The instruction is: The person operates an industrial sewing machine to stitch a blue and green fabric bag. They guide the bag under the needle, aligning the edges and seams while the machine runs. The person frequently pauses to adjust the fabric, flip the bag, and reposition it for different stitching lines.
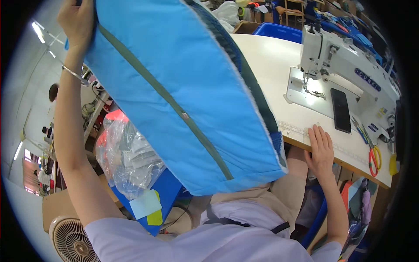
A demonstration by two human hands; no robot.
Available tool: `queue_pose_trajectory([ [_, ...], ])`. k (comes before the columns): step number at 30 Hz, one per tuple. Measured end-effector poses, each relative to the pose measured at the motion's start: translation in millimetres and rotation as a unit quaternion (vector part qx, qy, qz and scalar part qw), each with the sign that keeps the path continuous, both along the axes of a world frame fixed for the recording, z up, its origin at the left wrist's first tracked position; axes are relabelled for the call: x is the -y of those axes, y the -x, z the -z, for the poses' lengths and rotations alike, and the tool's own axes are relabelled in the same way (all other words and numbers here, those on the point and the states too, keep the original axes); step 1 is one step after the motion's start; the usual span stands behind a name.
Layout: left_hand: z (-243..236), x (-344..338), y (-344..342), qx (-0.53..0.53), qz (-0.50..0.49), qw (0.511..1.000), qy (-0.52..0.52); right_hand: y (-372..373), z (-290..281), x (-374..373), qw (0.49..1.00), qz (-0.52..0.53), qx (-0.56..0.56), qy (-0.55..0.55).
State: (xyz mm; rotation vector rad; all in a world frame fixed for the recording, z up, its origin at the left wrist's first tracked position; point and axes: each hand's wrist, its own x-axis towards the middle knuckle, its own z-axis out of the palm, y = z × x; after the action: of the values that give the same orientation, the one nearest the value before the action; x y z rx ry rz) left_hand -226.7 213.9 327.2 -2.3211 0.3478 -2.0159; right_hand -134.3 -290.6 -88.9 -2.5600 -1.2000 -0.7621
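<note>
My left hand [77,26], raised high at the upper left, grips the edge of a large sewn piece of blue fabric [174,61]. The piece hangs down in front of me over my lap, with a dark green strip running slantwise across it. Darker layers show behind its frayed right edge. On the front edge of the white sewing table [266,56] rests my right hand [321,150], its fingers stretched out and holding nothing. Beside those fingers a clear ruler scale [299,129] runs along the table edge.
A white sewing machine [345,61] stands on the table at the right. Near it lie a black phone [341,110] and scissors [373,157] with red and yellow handles. Clear plastic bags [126,153] sit at the left, above a fan [75,242]. A blue bin [279,31] is behind the table.
</note>
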Motion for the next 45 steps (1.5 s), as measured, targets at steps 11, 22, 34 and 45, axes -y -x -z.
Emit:
queue_pose_trajectory([
  [11, 12.9, -0.5, -111.2, -0.026, 0.172, 0.984, 0.043, 7.7, -15.2, -10.5, 0.998, -0.01, -0.045, -0.032],
  [22, 37.2, 57.0, -94.0, -0.021, 0.179, 0.982, -0.063, 38.8, -115.6, -100.5, 0.88, -0.279, -0.228, -0.31],
  [34, 62.9, 133.1, -58.6, -0.216, 0.168, 0.957, -0.093, 88.6, -199.2, -193.2, 0.666, -0.372, -0.521, -0.383],
  [45, 117.6, 159.3, 19.8, -0.374, 0.097, 0.921, -0.047, 50.4, -244.2, -209.6, 0.601, -0.386, -0.443, -0.542],
])
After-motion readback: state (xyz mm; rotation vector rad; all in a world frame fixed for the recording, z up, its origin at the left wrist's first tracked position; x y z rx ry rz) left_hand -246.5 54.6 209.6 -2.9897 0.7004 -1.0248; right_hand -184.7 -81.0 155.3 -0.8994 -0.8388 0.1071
